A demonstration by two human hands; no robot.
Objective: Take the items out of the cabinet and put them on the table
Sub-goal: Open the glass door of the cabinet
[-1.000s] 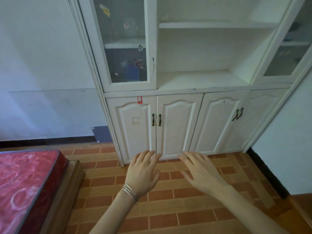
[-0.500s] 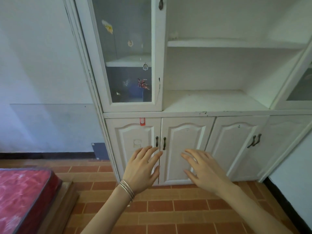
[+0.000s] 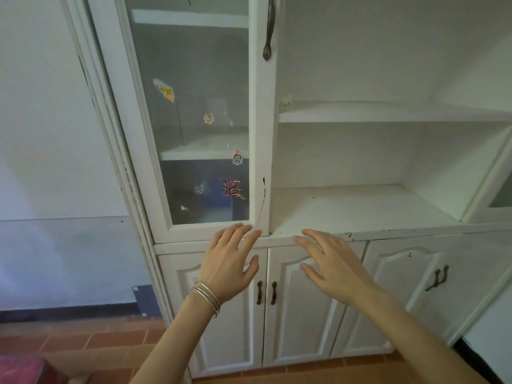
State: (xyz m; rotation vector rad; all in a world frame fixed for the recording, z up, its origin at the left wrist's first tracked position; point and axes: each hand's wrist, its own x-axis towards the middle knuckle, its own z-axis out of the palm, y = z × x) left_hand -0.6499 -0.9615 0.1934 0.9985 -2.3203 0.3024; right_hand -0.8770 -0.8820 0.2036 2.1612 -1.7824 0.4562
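Hands raised before your tall white wooden cabinet (image 3: 327,212), your left hand (image 3: 230,261) and right hand (image 3: 332,264) both spread and empty, below its stickered glass door (image 3: 199,126), above dark-handled lower doors (image 3: 266,292).

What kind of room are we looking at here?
Probably a room in a home, perhaps a bedroom. A white cabinet with a stickered glass door stands on a brick-patterned tile floor, and a red patterned mattress corner shows.

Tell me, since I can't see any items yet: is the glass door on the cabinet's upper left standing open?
No. The glass door sits shut in its frame, and both the left hand and right hand hover empty below it.
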